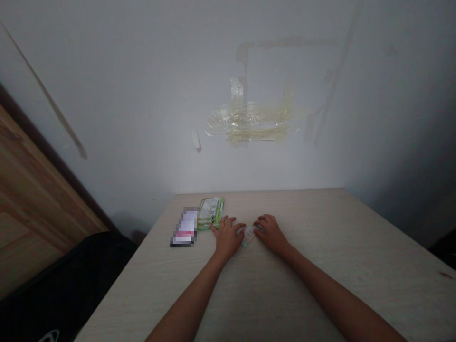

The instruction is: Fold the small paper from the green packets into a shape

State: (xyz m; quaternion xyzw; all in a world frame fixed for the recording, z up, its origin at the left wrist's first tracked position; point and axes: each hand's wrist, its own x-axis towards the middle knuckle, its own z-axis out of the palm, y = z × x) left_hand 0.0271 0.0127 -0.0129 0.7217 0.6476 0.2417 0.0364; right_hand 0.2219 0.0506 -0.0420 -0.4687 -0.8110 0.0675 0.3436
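Observation:
A small pale printed piece of paper (249, 235) lies on the table between my two hands, tilted and partly covered by fingertips. My left hand (228, 237) has its thumb and index finger closed at the paper's left edge. Its other fingers are spread, the outermost beside a green and white printed packet (211, 213). From the other side, my right hand (273, 233) has thumb and bent fingers closed at the paper's right edge. What the fingertips cover is hidden.
A phone (185, 228) with a blurred-out screen lies left of the packet on the pale wooden table (320, 266). Behind the table rises a white wall (142, 95) with peeling clear tape (252, 121). A dark bag (71, 285) and wooden panel (32, 190) stand at the left.

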